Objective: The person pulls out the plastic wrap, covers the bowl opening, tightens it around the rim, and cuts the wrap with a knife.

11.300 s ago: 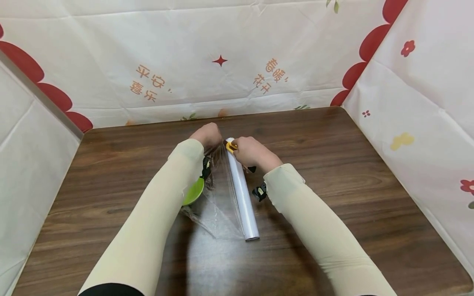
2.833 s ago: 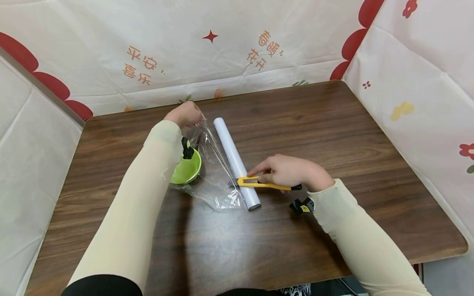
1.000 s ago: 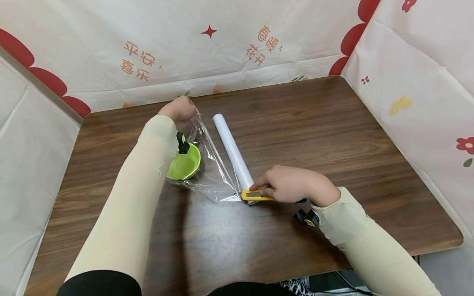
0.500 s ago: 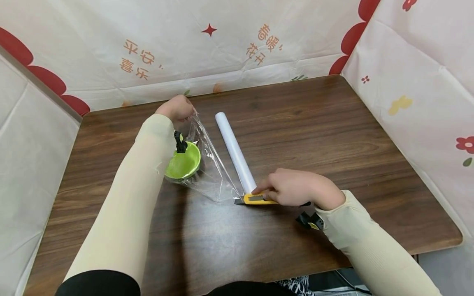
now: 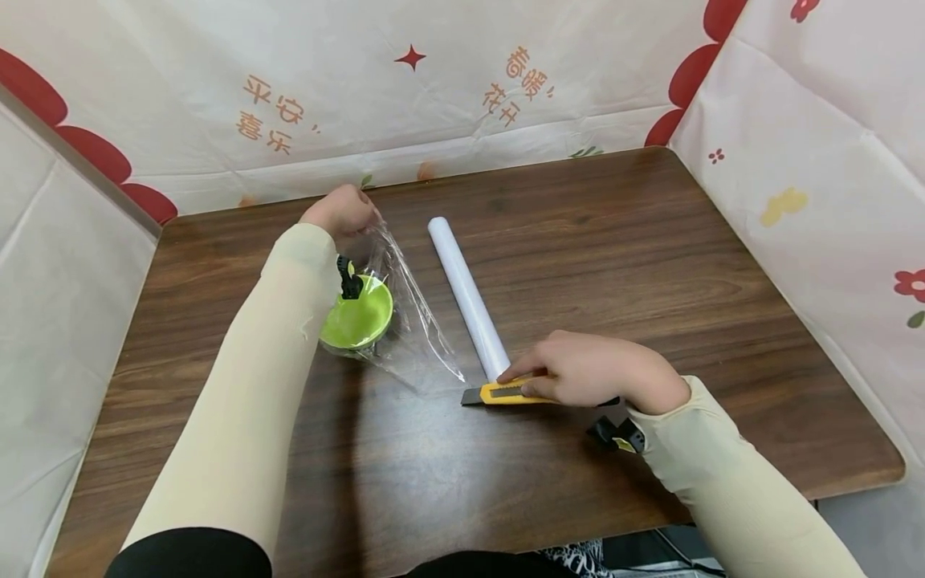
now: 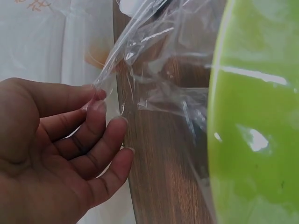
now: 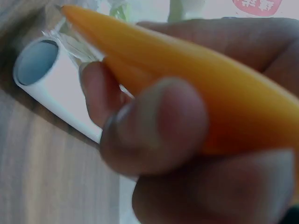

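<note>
My left hand (image 5: 341,210) pinches a corner of a clear sheet of cling film (image 5: 413,299) near the table's far edge; in the left wrist view thumb and fingertips meet on the film. The sheet drapes over and around a green bowl (image 5: 359,315), part of which my left wrist hides. My right hand (image 5: 588,371) grips a yellow utility knife (image 5: 499,392) with its blade out, low over the table. The knife lies across the near end of the white film roll (image 5: 468,295). A gap shows between the sheet's pointed near end and the roll.
The brown wooden table (image 5: 723,321) has its far edge against a white printed cloth (image 5: 448,112). Another cloth hangs along the right side. Black camera mounts (image 5: 616,433) sit on both wrists. Cables lie below the table's front edge.
The knife has travelled along the roll from its far end to its near end. The sheet has come apart from the roll, which has shifted slightly right. The left hand keeps pinching the film.
</note>
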`<state>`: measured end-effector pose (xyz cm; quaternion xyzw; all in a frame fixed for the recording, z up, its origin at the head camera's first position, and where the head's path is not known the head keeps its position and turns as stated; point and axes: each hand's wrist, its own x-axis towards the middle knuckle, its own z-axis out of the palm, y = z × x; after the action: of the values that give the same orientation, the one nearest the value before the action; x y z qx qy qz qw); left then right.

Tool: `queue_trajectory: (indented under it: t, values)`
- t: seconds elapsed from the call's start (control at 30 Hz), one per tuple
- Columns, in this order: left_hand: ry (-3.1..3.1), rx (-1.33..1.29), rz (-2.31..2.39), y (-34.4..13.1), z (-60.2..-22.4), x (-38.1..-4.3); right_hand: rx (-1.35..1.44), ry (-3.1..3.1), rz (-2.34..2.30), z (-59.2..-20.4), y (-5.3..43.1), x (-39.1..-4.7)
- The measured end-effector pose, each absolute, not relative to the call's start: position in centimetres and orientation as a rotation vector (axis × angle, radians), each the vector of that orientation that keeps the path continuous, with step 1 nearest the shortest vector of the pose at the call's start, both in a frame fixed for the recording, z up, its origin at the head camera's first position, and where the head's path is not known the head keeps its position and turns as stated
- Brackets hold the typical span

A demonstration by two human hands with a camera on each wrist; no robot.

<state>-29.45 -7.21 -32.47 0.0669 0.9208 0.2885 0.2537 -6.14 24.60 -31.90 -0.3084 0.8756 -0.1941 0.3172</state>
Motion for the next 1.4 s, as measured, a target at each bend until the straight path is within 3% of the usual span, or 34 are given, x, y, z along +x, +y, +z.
queue_trajectory:
  t: [0.6,0.93,1.4]
  values:
    - [2.375,0.027,1.099,-7.3,-33.4,-29.2,-0.811,2.794,-0.901,-27.4,25.8,-9.6]
    - [2.268,0.074,1.111,-7.7,-33.8,-29.2,-0.438,2.814,-1.836,-29.4,24.0,-12.6]
    - [2.263,0.091,1.342,-10.6,-34.1,-28.3,-0.445,2.434,-2.548,-32.8,22.7,-16.6]
